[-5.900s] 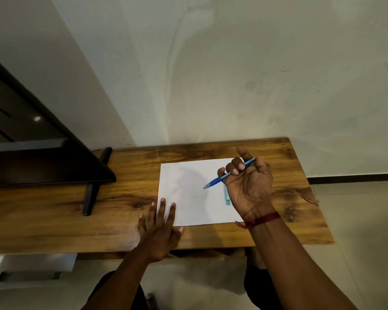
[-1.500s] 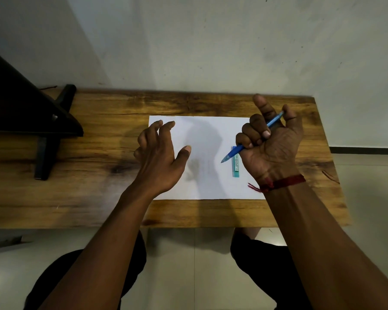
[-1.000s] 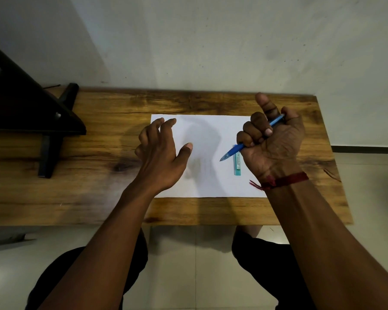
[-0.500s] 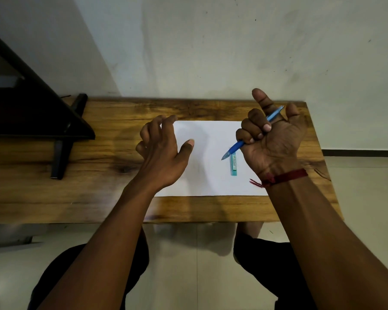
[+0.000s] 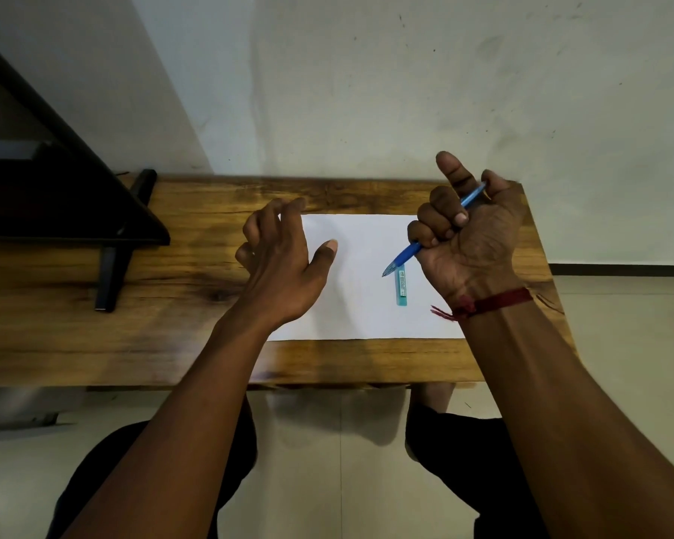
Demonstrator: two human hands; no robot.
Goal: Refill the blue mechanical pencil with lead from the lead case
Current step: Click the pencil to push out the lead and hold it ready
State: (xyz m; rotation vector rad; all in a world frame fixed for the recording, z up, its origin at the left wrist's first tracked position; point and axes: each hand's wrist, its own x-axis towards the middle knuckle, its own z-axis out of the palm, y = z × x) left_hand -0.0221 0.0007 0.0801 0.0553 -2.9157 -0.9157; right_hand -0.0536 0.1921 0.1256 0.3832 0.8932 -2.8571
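Our right hand (image 5: 471,243) grips the pencil (image 5: 432,231) in a fist, tip pointing left and down over the paper (image 5: 362,305). The case (image 5: 401,286) lies just below that tip. Our left hand (image 5: 285,262) hovers empty, fingers loosely spread.

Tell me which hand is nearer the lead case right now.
Right. The right hand, gripping the blue pencil, hovers just beside the lead case; the empty left hand is across the paper.

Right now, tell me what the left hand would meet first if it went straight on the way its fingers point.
Probably bare wooden table, then the wall; the left hand hovers open, and depth is unclear.
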